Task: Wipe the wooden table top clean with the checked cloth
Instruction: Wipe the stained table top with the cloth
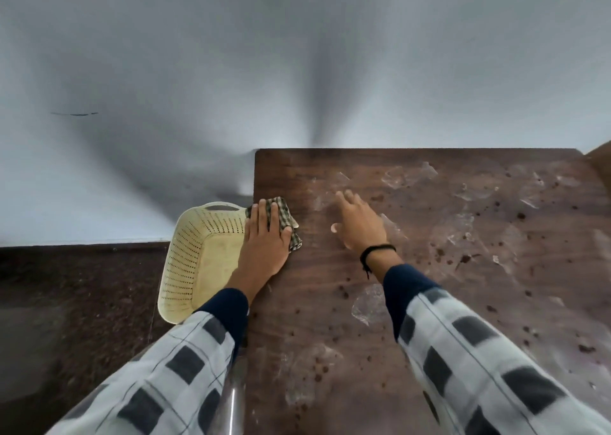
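Observation:
The dark wooden table top (pixel 429 302) fills the right half of the head view, smeared with pale streaks and dotted with dark crumbs. The checked cloth (pixel 283 214) lies bunched at the table's left edge. My left hand (pixel 266 236) lies flat on the cloth with straight fingers, pressing it to the wood. My right hand (pixel 358 221) rests on the table a little to the right, fingers spread and flat on a pale smear, a black cord round its wrist.
A cream perforated plastic basket (pixel 195 262) stands on the floor just left of the table edge, beside my left hand. A white wall rises behind the table's far edge. Dark speckled floor lies to the left.

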`<state>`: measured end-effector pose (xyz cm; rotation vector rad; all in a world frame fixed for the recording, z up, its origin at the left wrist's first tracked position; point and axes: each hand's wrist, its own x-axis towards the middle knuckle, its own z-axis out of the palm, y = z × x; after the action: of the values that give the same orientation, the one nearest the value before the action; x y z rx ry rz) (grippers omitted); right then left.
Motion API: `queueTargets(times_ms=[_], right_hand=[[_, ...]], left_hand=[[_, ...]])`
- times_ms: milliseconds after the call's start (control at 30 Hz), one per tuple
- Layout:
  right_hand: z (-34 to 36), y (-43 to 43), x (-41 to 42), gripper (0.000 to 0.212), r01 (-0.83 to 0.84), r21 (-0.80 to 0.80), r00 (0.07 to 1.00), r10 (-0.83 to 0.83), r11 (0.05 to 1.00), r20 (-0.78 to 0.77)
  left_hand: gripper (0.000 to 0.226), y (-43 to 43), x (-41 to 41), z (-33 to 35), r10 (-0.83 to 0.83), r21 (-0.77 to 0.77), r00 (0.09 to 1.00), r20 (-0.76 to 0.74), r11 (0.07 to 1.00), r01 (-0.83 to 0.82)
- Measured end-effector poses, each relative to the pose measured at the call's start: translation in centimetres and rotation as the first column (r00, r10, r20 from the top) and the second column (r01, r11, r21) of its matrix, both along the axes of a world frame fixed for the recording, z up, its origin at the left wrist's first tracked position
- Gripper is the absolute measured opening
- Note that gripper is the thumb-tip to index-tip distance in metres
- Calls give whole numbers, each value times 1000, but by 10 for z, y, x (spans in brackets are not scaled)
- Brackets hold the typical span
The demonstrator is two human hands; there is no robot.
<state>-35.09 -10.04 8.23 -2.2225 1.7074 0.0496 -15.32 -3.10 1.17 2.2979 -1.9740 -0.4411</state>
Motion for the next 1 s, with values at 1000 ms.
queueTargets(times_ms=[1000], right_hand=[[-21,58,15,93,0,143,956,42,990,-289]], left_hand=[[68,135,11,1,-209,12,977,-46,978,209]])
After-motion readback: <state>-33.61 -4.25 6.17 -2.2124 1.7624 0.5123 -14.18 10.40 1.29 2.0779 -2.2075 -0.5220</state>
